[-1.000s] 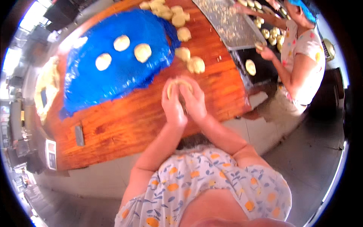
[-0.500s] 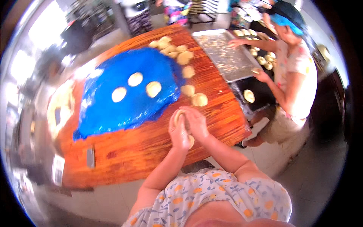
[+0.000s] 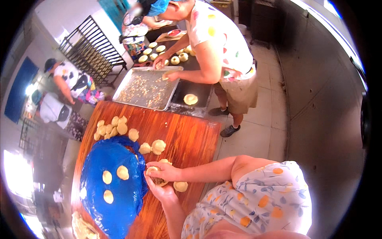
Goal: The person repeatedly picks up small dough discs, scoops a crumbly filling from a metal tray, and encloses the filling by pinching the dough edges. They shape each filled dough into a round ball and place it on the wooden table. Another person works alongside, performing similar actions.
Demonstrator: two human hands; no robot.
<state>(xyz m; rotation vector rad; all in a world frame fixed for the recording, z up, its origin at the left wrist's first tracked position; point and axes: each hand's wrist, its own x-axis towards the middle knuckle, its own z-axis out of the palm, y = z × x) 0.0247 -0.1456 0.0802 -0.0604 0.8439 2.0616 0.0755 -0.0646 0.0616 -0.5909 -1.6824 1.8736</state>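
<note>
My left hand (image 3: 164,192) is cupped from below around a dough round (image 3: 159,181) with brown filling showing in it. Right above it, my right hand (image 3: 169,172) curls its fingers around a pale dough disc (image 3: 152,170); the two hands nearly touch, and part of the filled round is hidden. Beside my right wrist a dough piece (image 3: 180,186) lies on the wooden table (image 3: 187,137). Another pale piece (image 3: 165,161) shows just behind my right hand.
Three dough discs (image 3: 122,172) lie on blue plastic sheeting (image 3: 95,159), with several more dough pieces (image 3: 115,126) beyond it. A co-worker (image 3: 215,44) handles dough over a metal tray (image 3: 143,85) scattered with bits. A slatted rack (image 3: 93,51) and other people stand farther back.
The view has swung to the right, so the table sits further left. My hands, pressed together around dough before, are now parted a little, and brown filling shows between them.
</note>
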